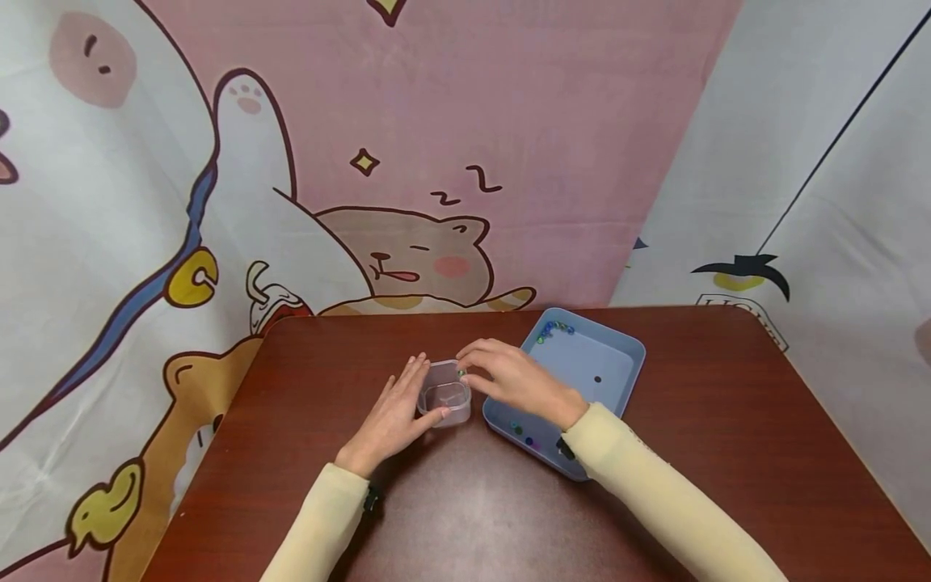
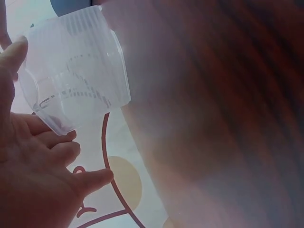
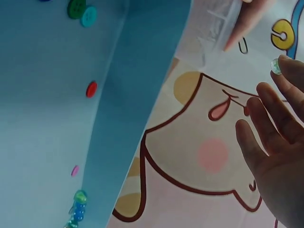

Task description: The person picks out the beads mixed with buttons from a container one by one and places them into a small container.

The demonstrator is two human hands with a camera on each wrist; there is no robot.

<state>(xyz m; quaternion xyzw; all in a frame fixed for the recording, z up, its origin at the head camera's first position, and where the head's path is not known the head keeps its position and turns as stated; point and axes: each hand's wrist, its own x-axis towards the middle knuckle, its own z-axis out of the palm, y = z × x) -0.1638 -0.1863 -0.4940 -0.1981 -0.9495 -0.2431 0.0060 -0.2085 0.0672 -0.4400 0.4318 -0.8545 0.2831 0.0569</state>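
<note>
A clear plastic container (image 1: 445,416) stands on the table to the left of a blue tray (image 1: 627,343). My left hand (image 1: 393,416) rests against its left side, the fingers nearly straight and the thumb along the front. In the left wrist view, the container (image 2: 78,71) lies between thumb and fingers. My right hand (image 1: 512,376) is at the container's right rim, across the tray's left edge. Between thumb and fingertip it pinches a small clear-green glass marble (image 3: 276,66). The right wrist view shows its other fingers loosely spread.
Several blue and green marbles (image 1: 547,330) gather in the tray's far left corner. Buttons lie apart in the tray, among them a red button (image 3: 91,89), a pink button (image 3: 74,171) and a teal button (image 3: 89,16). A cartoon-printed cloth (image 1: 582,162) hangs behind the brown table (image 1: 465,517).
</note>
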